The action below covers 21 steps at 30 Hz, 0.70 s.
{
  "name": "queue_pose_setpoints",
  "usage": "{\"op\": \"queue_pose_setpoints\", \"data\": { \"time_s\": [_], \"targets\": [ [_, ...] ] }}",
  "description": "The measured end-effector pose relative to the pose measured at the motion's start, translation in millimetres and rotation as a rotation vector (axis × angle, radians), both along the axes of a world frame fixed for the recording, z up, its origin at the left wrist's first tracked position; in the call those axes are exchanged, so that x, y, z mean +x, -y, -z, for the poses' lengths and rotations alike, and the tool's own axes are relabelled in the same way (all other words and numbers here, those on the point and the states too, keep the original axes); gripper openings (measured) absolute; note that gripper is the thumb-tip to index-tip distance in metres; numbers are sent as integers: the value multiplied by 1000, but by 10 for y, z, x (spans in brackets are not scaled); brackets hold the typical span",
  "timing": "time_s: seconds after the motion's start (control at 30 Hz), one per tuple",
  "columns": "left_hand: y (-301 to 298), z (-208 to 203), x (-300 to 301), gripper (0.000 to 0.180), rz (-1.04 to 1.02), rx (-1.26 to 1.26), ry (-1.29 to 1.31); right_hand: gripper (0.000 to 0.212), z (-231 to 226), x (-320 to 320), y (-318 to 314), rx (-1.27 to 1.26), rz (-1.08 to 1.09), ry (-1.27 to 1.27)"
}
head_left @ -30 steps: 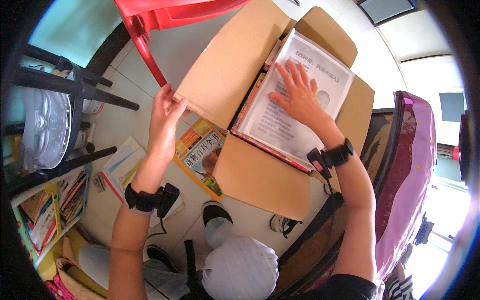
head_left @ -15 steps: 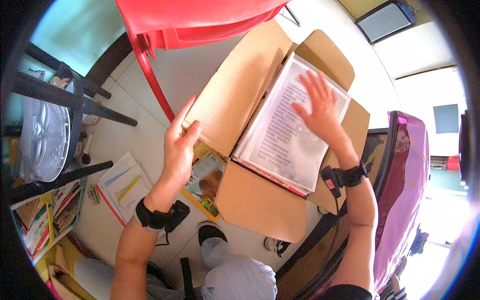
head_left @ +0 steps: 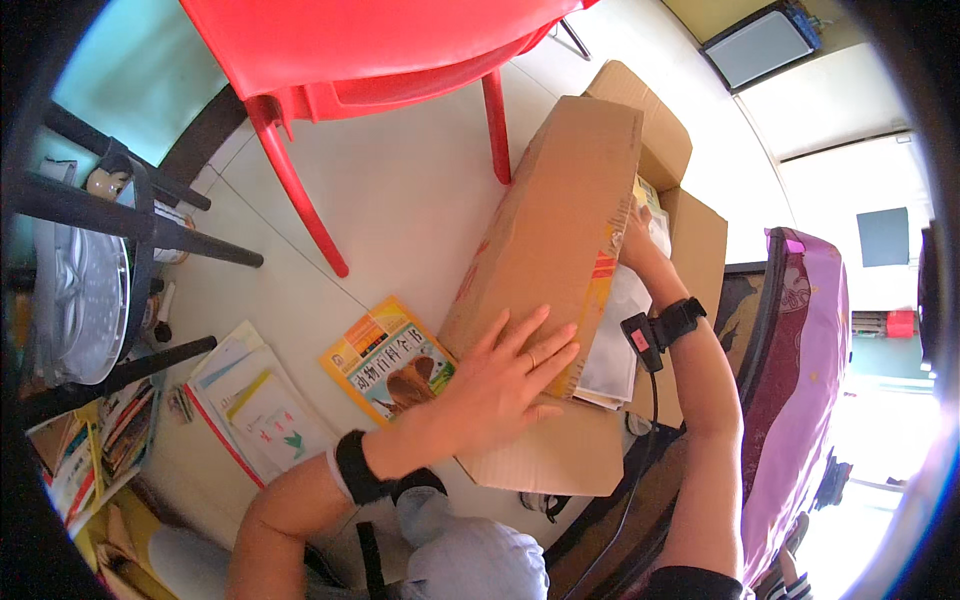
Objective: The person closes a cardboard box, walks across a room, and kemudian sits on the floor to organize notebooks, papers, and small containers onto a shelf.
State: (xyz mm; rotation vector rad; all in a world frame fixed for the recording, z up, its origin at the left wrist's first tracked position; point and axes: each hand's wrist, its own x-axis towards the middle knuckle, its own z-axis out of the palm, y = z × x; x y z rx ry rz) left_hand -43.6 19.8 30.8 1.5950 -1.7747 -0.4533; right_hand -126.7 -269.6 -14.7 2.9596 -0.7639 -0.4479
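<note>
- Fingers of the left hand [head_left: 505, 385] are straight and spread, flat against the outer face of the cardboard box's [head_left: 510, 230] left flap [head_left: 575, 240], gripping nothing; those of the right hand [head_left: 642, 245] are partly hidden behind that flap's edge, so I cannot tell whether they grip.
- The box is on the tiled floor [head_left: 400, 220], near the floor's right edge, beside the purple-covered bed [head_left: 810, 380].
- A red plastic chair [head_left: 400, 60] stands beyond its far left corner; a yellow-bordered book [head_left: 390, 360] lies by its near left corner, with booklets [head_left: 260, 400] farther left.
- The left flap blocks sight of most of the papers [head_left: 610, 365] inside.
- Half a second ago that flap lay outward in the left hand's grasp, and the right hand was spread on the papers; now it leans over them.
- The box's long axis runs away from the person, slanting right.
</note>
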Motion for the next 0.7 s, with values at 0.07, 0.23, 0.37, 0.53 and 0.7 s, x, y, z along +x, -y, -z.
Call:
{"op": "queue_pose_setpoints", "data": {
  "time_s": [0.07, 0.23, 0.37, 0.53, 0.7],
  "targets": [
    [162, 212, 91, 57, 76, 43, 41, 62, -18, 69, 80, -9, 73, -89],
    [494, 444, 387, 58, 100, 59, 99, 52, -233, -236, 248, 713, 179, 390],
    [506, 524, 292, 61, 126, 162, 313, 50, -510, -616, 164, 490, 488, 494],
    [591, 466, 294, 61, 149, 195, 380, 51, -450, -1620, 266, -211, 698, 476],
    [574, 489, 265, 61, 126, 207, 390, 41, -558, -2107, -48, 831, 1394, 704]
  ]
}}
